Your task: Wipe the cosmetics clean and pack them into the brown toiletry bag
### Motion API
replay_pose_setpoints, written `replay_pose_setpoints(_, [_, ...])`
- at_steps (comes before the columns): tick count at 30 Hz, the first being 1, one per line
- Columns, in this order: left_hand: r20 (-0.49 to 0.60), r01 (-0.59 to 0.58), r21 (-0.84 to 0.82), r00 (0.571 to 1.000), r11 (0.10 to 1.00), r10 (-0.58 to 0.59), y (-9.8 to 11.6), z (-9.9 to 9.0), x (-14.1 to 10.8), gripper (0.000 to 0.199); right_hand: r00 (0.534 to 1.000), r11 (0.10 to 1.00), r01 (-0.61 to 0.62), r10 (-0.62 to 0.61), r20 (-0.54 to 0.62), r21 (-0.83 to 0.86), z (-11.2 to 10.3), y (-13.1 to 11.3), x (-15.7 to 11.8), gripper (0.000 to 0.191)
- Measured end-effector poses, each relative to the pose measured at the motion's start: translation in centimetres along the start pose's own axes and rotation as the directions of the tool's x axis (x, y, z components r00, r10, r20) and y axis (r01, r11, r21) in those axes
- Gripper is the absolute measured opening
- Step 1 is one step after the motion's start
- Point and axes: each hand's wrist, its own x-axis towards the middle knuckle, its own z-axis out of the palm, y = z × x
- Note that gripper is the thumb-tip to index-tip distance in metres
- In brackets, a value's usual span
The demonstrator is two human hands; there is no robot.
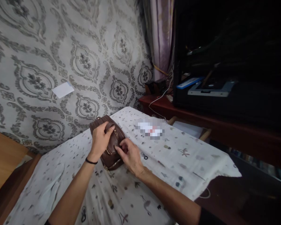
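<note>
A brown leather bag point(111, 149) with gold-coloured zippers lies tilted on the cloth-covered table, close to the wall. My left hand point(100, 139), with a dark band at the wrist, is closed over the upper part of the bag, its thumb by a zipper. From the right, my right hand point(131, 156) grips the bag's side, thumb on the front face and fingers curled at the edge. Its fingertips partly hide what they touch, so I cannot tell whether a zipper pull is between them.
A white patterned cloth point(173, 159) covers the table. A blurred white and red item point(150, 128) lies right of the bag. An open drawer point(189, 128), a white cable point(162, 95) and a large black screen point(236, 56) are at the right. Patterned wallpaper point(84, 62) rises behind.
</note>
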Motion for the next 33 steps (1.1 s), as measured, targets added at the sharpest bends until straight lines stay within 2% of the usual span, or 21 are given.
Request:
replay_pose_setpoints(8, [-0.017,0.025,-0.030,1.000,0.999,-0.026,0.1,0.2,-0.7,0.025,0.996,0.997,-0.072,0.071,0.049,0.038,0.1,0.0,0.1,0.018])
replay_pose_setpoints(22, [0.063,0.032,-0.039,0.998,0.999,-0.029,0.6,0.2,-1.8,0.023,0.993,0.990,-0.115,0.111,0.050,0.086,0.0,-0.2,0.1,0.015])
replay_pose_setpoints(25, [0.077,-0.010,-0.009,0.997,1.000,0.011,0.6,-0.1,-1.8,0.021,0.993,0.990,-0.113,0.110,0.047,0.080,0.0,-0.2,0.1,0.011])
replay_pose_setpoints(30, [0.071,-0.150,0.144,0.987,0.978,0.141,0.4,-1.4,-2.6,0.018,0.997,0.997,-0.055,0.053,0.052,0.048,-0.2,-0.2,0.0,0.031])
replay_pose_setpoints(33, [0.094,-0.154,0.218,0.986,0.964,0.136,0.0,-2.5,-3.5,0.017,0.998,0.999,-0.029,0.027,0.053,0.024,-0.3,-0.2,0.0,0.034])
